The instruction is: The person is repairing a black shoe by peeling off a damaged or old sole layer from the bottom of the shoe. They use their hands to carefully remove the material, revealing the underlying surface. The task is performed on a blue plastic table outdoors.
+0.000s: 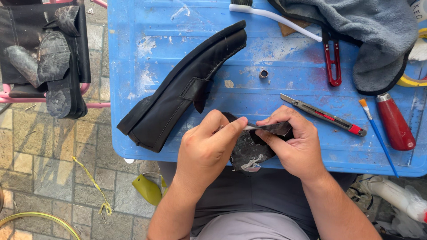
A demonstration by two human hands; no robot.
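Head view: 2 hands, left (205,144) and right (296,144), clamped together on black, probably rubber, scrap (251,151) between them.

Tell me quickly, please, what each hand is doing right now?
Left hand: closed, pinching a thin tool against the black piece.
Right hand: closed, gripping that piece.

Bare blue table (284,89) lies open in the frame's middle, broken only by a small metal ring (263,74). The black shoe (187,86) bars the left side diagonally. To the right, the utility knife (324,115), red pliers (332,60), thin brush (378,135) and red-handled tool (395,122) crowd the way. Along the top, a toothbrush (275,17) and grey towel (373,31) block passage.
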